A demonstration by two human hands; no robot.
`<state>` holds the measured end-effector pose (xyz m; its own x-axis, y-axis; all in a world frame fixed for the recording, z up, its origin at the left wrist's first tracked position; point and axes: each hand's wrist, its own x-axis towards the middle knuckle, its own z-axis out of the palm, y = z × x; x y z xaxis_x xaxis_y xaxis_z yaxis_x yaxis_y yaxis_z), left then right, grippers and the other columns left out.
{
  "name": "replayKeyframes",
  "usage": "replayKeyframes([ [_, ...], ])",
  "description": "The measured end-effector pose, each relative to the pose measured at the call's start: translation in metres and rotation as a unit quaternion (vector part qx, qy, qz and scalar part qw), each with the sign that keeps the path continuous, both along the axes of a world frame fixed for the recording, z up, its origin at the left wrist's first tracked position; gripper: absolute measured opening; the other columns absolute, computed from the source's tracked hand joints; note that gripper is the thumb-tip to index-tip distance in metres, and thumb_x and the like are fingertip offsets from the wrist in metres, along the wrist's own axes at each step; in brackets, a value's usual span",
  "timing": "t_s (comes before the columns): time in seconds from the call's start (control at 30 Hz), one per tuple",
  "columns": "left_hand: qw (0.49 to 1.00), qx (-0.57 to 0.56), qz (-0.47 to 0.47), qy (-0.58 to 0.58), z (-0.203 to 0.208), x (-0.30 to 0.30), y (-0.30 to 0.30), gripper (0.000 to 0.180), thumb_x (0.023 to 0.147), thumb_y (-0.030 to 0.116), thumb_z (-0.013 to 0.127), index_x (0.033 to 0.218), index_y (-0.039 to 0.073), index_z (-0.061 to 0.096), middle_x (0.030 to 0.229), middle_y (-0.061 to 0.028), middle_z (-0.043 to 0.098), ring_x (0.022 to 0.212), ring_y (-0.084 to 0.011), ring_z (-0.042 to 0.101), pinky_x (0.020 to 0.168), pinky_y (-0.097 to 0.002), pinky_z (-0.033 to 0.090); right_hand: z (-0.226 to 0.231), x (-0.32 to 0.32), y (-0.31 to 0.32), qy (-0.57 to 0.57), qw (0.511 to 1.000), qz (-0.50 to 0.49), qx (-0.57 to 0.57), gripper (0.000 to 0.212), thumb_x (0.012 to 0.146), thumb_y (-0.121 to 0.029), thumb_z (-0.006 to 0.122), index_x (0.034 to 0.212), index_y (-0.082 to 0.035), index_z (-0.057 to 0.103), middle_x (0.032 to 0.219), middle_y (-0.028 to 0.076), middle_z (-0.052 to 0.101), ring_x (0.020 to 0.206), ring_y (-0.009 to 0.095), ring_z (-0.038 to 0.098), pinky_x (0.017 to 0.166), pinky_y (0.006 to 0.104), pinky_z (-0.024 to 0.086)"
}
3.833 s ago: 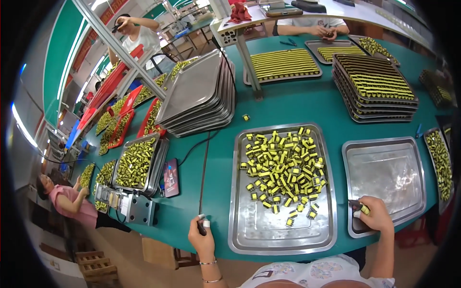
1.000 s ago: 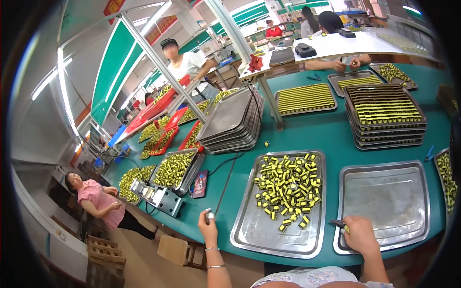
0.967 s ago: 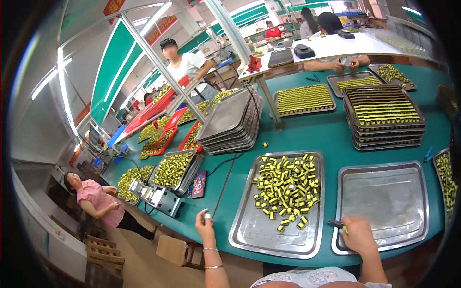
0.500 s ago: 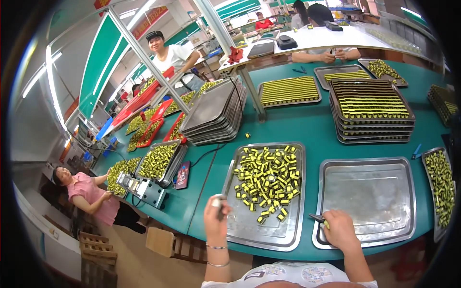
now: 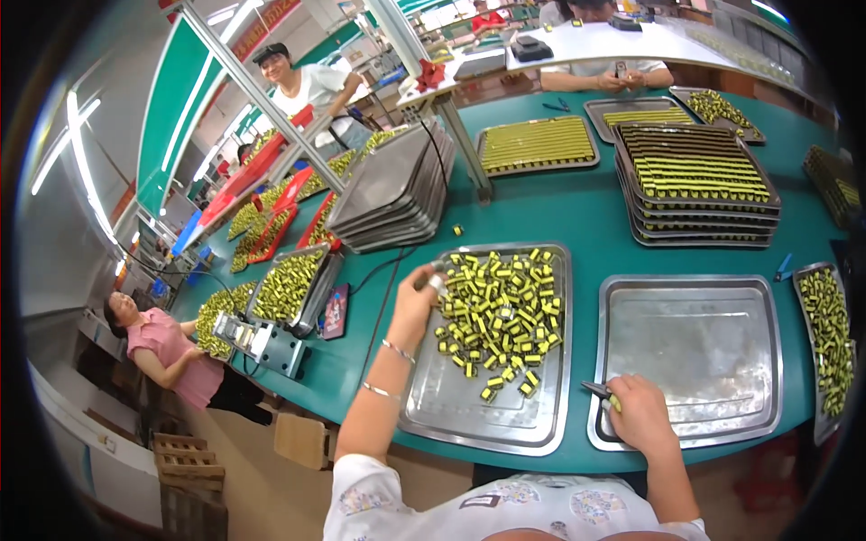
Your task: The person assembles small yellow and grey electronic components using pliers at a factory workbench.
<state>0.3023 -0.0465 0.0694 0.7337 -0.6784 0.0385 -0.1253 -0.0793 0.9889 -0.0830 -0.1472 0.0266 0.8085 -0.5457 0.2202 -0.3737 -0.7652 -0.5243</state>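
Note:
My left hand (image 5: 418,298) is at the left rim of a metal tray (image 5: 433,417), beside a heap of small yellow-and-black components (image 5: 501,311). Its fingers are curled, with pale and grey coverings at the tips; whatever they pinch, if anything, is hidden. In my closed right hand (image 5: 639,410) is a pair of pliers (image 5: 597,389), dark jaws pointing left, a bit of yellow-green handle showing. That hand rests over the near-left corner of a second metal tray (image 5: 695,352) with a bare bottom.
Stacked trays (image 5: 699,189) of components in rows stand at the back right, and another stack of trays (image 5: 388,194) at the back left. A metal fixture (image 5: 262,343) sits left. A narrow tray of components (image 5: 825,343) lies far right. Co-workers (image 5: 167,347) are around the green table.
My left hand has moved forward from the tray's near-left side to beside the heap. My right hand still holds the pliers in about the same place. The view has shifted slightly.

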Motion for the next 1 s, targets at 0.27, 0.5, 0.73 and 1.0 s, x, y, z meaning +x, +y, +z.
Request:
replayKeyframes([
  [0.27,0.989,0.015,-0.100,0.110,-0.003,0.050,-0.049,0.028,0.095,0.005,0.047,0.121,-0.002,0.050,0.096,-0.0081,0.063,0.068,-0.0097,0.051,0.062,-0.0263,0.049,0.000,0.004,0.000,0.000,1.000,0.008,-0.010,0.020,0.068,-0.003,0.066,0.086,-0.005,0.058,0.080,0.012,0.058,0.079,0.032,0.056,0.070,0.0421,0.044],
  [0.5,0.986,0.113,-0.076,-0.093,-0.016,0.062,-0.091,0.023,0.093,0.009,0.052,0.114,0.001,0.057,0.093,-0.0035,0.064,0.063,-0.0057,0.042,0.057,-0.0215,0.038,0.000,0.003,-0.002,-0.003,1.000,0.007,0.006,0.022,0.067,-0.002,0.066,0.087,-0.003,0.058,0.082,0.014,0.059,0.081,0.035,0.056,0.071,0.0434,0.045],
  [0.73,0.986,-0.036,-0.142,-0.080,-0.049,0.085,-0.091,0.012,0.096,0.010,0.050,0.105,0.005,0.056,0.098,-0.0017,0.062,0.090,-0.0079,0.054,0.077,-0.0237,0.046,0.002,0.005,0.000,0.020,1.000,0.014,0.013,0.024,0.066,-0.002,0.066,0.088,-0.003,0.058,0.083,0.014,0.058,0.081,0.035,0.055,0.071,0.0435,0.045],
  [1.0,0.970,0.004,-0.177,-0.169,-0.078,0.113,-0.099,0.006,0.095,0.006,0.050,0.100,0.004,0.053,0.097,-0.0025,0.060,0.098,-0.0129,0.055,0.093,-0.0293,0.042,0.003,0.012,-0.001,0.020,0.999,0.013,0.023,0.025,0.065,0.000,0.065,0.089,-0.002,0.058,0.083,0.015,0.058,0.082,0.036,0.056,0.072,0.0437,0.045],
])
